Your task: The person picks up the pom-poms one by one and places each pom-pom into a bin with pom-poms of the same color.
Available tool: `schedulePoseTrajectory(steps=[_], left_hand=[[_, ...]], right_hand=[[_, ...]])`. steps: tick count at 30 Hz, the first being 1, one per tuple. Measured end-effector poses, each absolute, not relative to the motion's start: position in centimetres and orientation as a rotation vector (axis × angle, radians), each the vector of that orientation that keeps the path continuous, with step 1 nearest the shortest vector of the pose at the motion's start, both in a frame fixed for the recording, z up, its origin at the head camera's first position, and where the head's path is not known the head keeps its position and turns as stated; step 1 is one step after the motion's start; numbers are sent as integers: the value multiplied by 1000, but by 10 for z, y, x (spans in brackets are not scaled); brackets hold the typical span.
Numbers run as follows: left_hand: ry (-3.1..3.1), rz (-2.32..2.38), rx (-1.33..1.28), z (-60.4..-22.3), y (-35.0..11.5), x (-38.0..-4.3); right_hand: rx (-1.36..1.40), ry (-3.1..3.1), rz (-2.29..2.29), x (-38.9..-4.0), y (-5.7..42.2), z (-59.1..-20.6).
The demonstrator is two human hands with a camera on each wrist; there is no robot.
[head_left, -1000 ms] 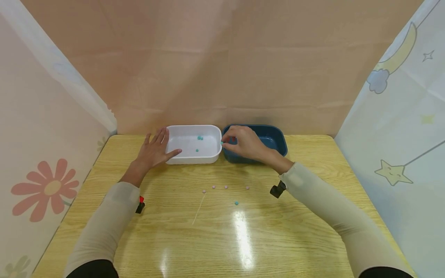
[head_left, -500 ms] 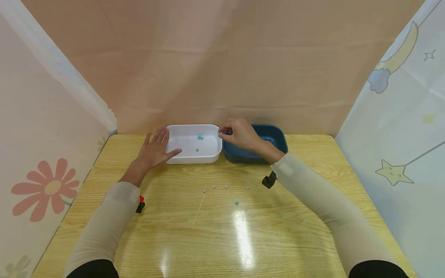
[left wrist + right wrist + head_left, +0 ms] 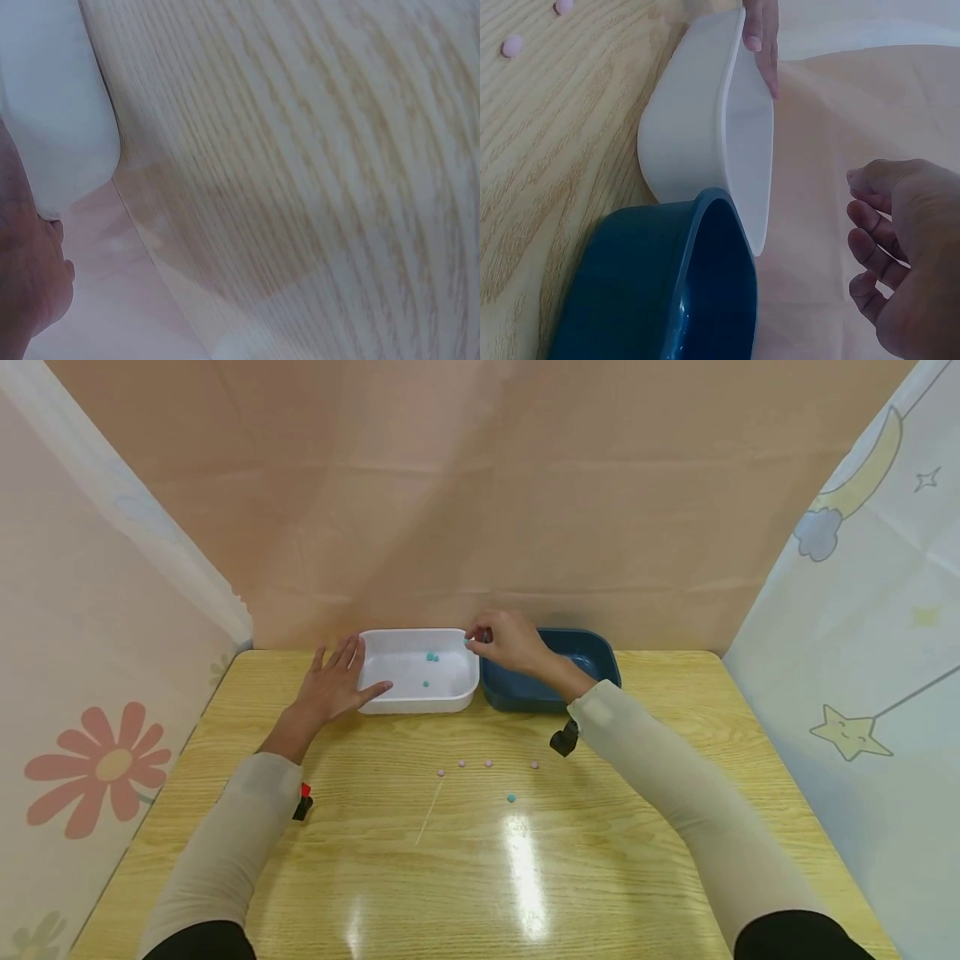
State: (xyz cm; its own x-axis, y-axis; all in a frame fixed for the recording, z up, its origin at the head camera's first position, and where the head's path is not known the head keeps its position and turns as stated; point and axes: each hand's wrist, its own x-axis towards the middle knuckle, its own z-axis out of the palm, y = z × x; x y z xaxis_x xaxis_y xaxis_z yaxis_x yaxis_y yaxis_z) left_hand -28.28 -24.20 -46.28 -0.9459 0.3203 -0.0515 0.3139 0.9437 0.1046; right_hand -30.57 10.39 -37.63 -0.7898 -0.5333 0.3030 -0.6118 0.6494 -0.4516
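Note:
My right hand (image 3: 510, 639) is above where the white and dark blue basins meet, pinching a small teal ball (image 3: 467, 642) between thumb and fingertips. In the right wrist view that hand (image 3: 900, 247) shows curled fingers, with the ball hidden. Fingers spread, my left hand (image 3: 333, 681) rests on the left rim of the white basin (image 3: 397, 705). Inside this basin lie several teal balls (image 3: 430, 657). Beside it on the right stands the dark blue basin (image 3: 525, 702), partly covered by my right hand and forearm.
On the wooden table (image 3: 360, 843), several pink balls (image 3: 488, 763) lie in a loose row in front of the basins. Nearer to me is one teal ball (image 3: 512, 797). A tan backdrop (image 3: 480, 510) rises behind the basins, and printed sheets (image 3: 885, 635) flank the table.
My right hand has moved left and away from me, from over the blue basin toward the white basin's right rim, carrying the teal ball. The left hand has stayed put.

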Motion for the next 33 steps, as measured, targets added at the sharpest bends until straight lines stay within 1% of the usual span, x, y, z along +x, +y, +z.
schedulePoseTrajectory(steps=[12, 33], left_hand=[[3034, 151, 496, -465, -242, -283], [3030, 146, 489, -464, -242, -282]], right_hand=[[912, -2765, 852, -317, 95, -391], [853, -2884, 678, -334, 82, -411]])
